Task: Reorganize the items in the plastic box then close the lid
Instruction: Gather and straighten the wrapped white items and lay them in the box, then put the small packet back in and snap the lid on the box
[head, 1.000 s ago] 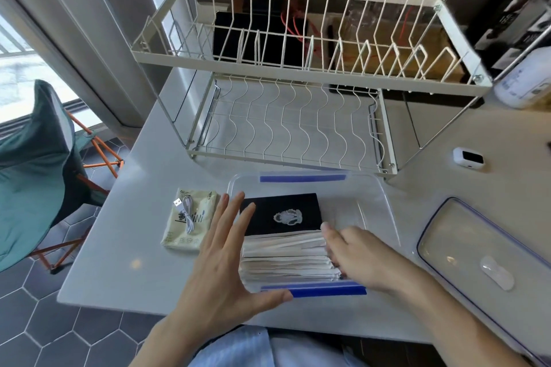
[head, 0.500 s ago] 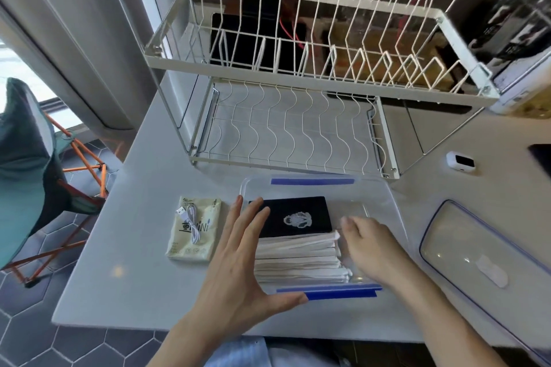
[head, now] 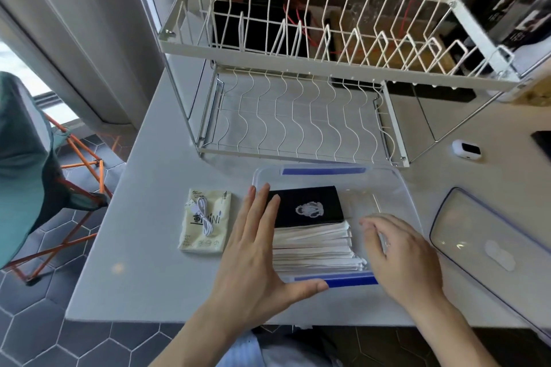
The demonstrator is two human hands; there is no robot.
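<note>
A clear plastic box (head: 396,188) with blue clips stands on the table's near edge. Inside its left half lie a black packet (head: 307,205) with a white emblem and a row of white flat packets (head: 313,247) in front of it. My left hand (head: 256,250) lies flat and open against the box's left side, thumb on the near blue clip (head: 351,281). My right hand (head: 399,253) rests inside the box, fingers apart, touching the right end of the white packets. The clear lid (head: 489,235) lies flat on the table to the right of the box.
A cream pouch (head: 205,226) with a white USB cable (head: 204,211) on it lies left of the box. A white wire dish rack (head: 298,116) stands right behind the box. A small white device (head: 466,151) sits at the right. A green folding chair (head: 26,170) stands left of the table.
My right hand has slid right along the white packets and lifted slightly. My left hand stays flat against the box's left side. The view has shifted a little.
</note>
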